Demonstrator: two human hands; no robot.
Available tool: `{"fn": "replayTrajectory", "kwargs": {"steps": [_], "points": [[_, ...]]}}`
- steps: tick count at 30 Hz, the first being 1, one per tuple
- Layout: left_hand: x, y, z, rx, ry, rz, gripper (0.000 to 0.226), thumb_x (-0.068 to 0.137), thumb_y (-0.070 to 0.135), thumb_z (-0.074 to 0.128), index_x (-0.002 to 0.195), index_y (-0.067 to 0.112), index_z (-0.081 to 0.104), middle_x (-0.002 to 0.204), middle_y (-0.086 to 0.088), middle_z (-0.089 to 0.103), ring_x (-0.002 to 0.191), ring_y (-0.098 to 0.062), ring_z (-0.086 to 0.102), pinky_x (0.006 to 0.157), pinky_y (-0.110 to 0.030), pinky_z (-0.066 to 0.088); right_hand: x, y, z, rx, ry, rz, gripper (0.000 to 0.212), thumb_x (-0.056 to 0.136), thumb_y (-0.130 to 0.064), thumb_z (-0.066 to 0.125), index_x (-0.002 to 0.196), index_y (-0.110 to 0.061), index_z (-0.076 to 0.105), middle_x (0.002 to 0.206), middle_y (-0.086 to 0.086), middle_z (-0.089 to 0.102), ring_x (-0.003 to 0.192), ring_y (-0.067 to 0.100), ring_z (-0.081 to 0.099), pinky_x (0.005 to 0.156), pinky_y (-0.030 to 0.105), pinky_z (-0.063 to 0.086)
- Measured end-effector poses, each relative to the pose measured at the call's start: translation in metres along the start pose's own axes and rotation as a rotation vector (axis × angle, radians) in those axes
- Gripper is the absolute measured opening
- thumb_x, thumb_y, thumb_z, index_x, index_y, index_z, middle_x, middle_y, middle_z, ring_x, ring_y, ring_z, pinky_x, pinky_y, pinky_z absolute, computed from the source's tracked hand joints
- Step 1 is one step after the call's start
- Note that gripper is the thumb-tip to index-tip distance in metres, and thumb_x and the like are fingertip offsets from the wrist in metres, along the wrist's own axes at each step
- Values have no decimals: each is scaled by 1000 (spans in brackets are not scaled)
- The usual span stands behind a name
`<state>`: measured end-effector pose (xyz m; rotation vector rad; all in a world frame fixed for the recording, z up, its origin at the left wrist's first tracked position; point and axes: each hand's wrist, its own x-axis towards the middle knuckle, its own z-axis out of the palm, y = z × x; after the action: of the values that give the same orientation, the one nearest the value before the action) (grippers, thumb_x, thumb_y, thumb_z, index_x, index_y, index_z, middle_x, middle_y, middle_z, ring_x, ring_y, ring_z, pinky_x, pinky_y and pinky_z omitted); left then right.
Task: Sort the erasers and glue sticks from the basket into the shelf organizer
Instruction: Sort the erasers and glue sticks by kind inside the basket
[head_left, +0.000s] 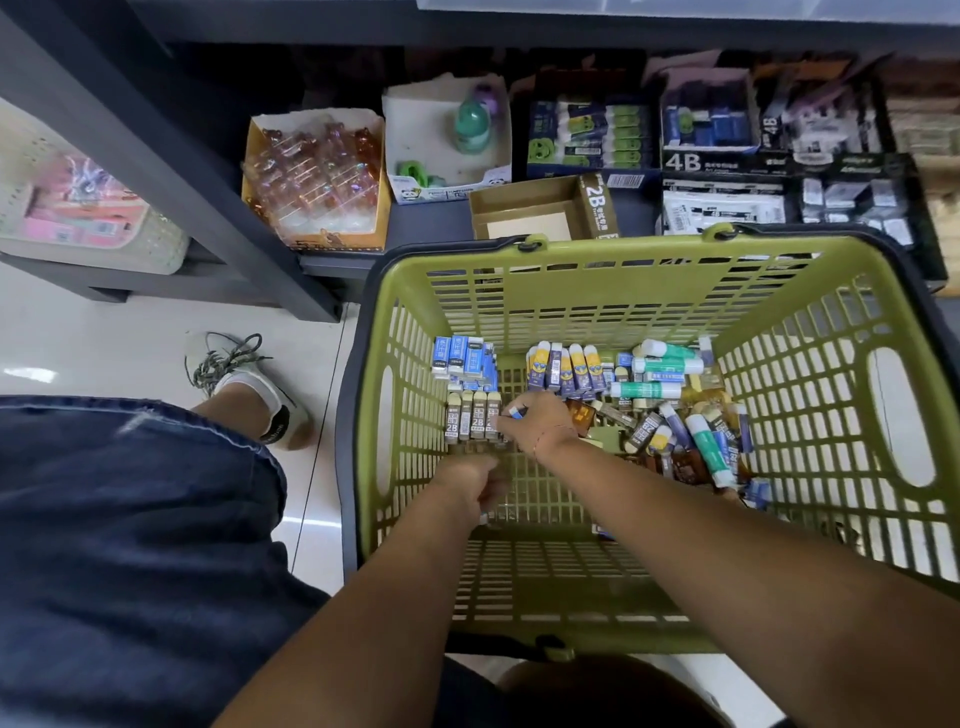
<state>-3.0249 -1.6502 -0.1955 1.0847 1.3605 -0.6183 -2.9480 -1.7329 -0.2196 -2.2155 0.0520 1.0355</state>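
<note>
Both my hands are down in the green basket (597, 291), which stands on the floor against the shelf (431, 221). Furthest left, my left hand (470, 486) lies low on the basket floor with its fingers curled under. Something small and pale peeps out below them, but I cannot tell whether I hold it. Just beyond it four brown 2B erasers (472, 423) stand in a neat row, with a stack of blue erasers (465, 361) behind. My right hand (537, 426) reaches across to that row, thumb and forefinger pinching a small blue eraser (517, 413). To do this well, I judge I should group like with like and lift each matched row together toward its box, such as the empty 2B box (524, 210) on the shelf. Right of my wrist lies the loose heap of glue sticks (670, 364), which could roll if nudged.
</note>
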Motion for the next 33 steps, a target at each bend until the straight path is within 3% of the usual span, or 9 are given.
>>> {"fn": "replayTrajectory", "kwargs": {"steps": [3, 5, 7, 9, 12, 20, 27, 30, 33], "points": [[-3, -7, 10, 368, -93, 111, 16, 92, 7, 58, 106, 2, 64, 76, -8, 62, 60, -15, 53, 52, -26, 45, -8, 14, -18, 25, -181, -23, 22, 90, -32, 63, 97, -11, 64, 95, 6, 69, 75, 14, 60, 79, 29, 50], [-8, -13, 21, 568, -235, 195, 31, 91, 14, 62, 121, 10, 62, 104, -9, 66, 82, -17, 61, 74, -29, 52, -16, 29, -42, -29, -313, -18, 16, 94, -22, 58, 99, -8, 64, 80, 2, 65, 68, 11, 58, 68, 25, 50], [-16, -18, 36, 759, -365, 284, 40, 95, 19, 58, 134, 19, 54, 137, -5, 53, 116, -22, 54, 98, -29, 40, -21, 49, -70, -153, -384, 1, 17, 95, -13, 56, 105, -3, 65, 85, 5, 66, 78, 18, 64, 72, 26, 52], [-19, -22, 53, 880, -430, 386, 45, 96, 19, 56, 140, 21, 47, 149, -5, 41, 131, -26, 42, 99, -28, 31, -26, 66, -96, -271, -436, 18, 19, 94, -8, 56, 109, -5, 66, 101, 11, 69, 92, 23, 67, 76, 27, 53], [-19, -26, 78, 936, -467, 444, 58, 94, 17, 60, 147, 20, 37, 149, -6, 39, 133, -25, 40, 99, -29, 35, -29, 78, -117, -330, -512, 20, 23, 95, -10, 54, 114, -15, 65, 112, 5, 67, 91, 12, 66, 70, 19, 52], [-1, -37, 92, 1142, -417, 512, 86, 82, 20, 75, 151, 16, 23, 155, -5, 21, 139, -29, 31, 112, -36, 32, -23, 77, -128, -353, -617, -3, 28, 100, -8, 43, 124, -10, 57, 130, 6, 58, 78, 8, 64, 74, 25, 52], [9, -47, 100, 1114, -340, 664, 70, 76, 10, 78, 134, 12, 38, 136, -9, 39, 123, -26, 47, 100, -30, 41, -26, 81, -141, -295, -670, 109, 23, 101, -10, 44, 115, -13, 61, 121, 7, 63, 86, 12, 67, 76, 23, 55], [11, -48, 104, 958, -323, 570, 50, 78, 8, 77, 118, 13, 47, 116, -4, 55, 106, -22, 56, 83, -31, 50, -23, 79, -139, -339, -650, 224, 22, 99, -10, 47, 116, -3, 59, 108, 14, 60, 91, 24, 62, 85, 33, 52], [14, -47, 113, 843, -313, 438, 42, 76, 12, 80, 112, 10, 59, 109, -7, 64, 103, -24, 61, 82, -34, 54, -18, 77, -142, -393, -574, 309, 19, 98, -9, 47, 106, 2, 60, 104, 18, 59, 82, 24, 62, 72, 33, 53]]}}
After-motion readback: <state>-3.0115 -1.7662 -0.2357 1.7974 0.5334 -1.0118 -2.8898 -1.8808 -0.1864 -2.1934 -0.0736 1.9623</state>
